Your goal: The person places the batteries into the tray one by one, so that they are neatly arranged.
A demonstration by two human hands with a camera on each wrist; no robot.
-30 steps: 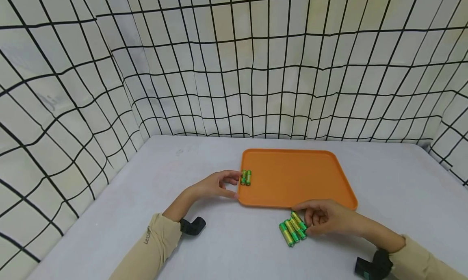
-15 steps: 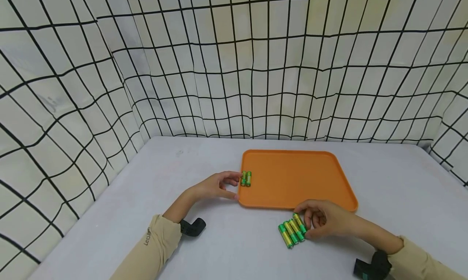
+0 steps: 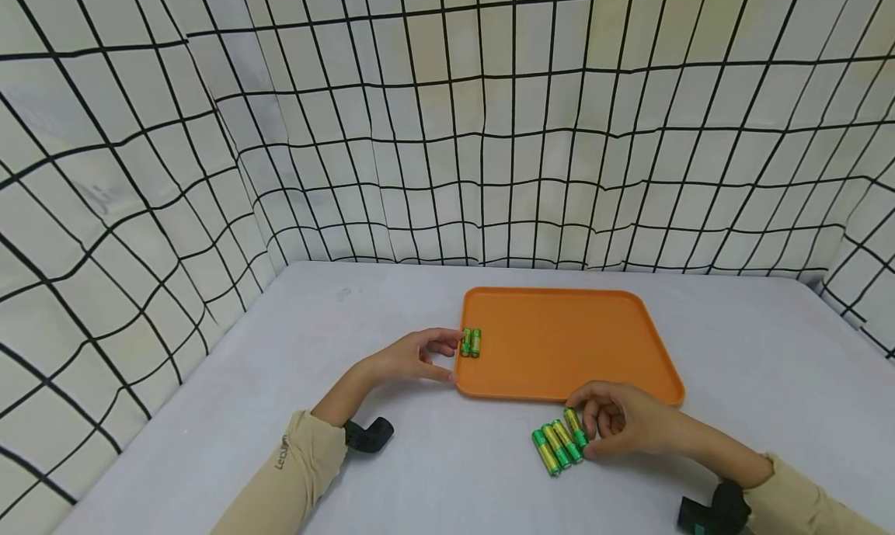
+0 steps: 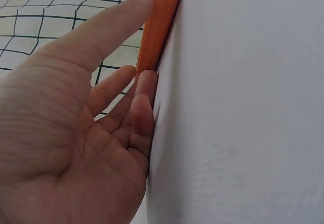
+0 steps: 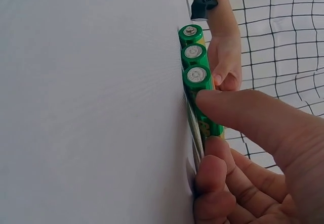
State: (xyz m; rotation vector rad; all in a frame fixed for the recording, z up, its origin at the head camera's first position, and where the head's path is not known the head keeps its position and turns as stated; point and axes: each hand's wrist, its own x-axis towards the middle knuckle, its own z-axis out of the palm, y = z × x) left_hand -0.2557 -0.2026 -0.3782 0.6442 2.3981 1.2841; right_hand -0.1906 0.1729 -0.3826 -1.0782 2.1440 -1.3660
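Observation:
My left hand [image 3: 412, 355] touches the left side of the orange tray [image 3: 566, 345] with fingertips and thumb, the fingers fairly straight. In the left wrist view, the thumb tip meets the tray's rim [image 4: 161, 24]. Two green-and-yellow batteries [image 3: 471, 342] lie side by side in the tray, against its left edge. Before the tray, several like batteries [image 3: 557, 446] lie in a slanted row on the table. My right hand [image 3: 629, 420] pinches the rightmost battery [image 3: 575, 426] by its ends between thumb and forefinger. In the right wrist view, the thumb partly covers that battery [image 5: 205, 120].
A white cloth covers the table [image 3: 363, 473]. White walls with a black grid [image 3: 531, 170] stand behind the table and at both sides. Each wrist wears a black camera, one seen at the left cuff [image 3: 369, 434].
The right hand has shifted slightly right and turned the rightmost battery, whose far end now stands a little apart from the row. The left hand stays at the tray.

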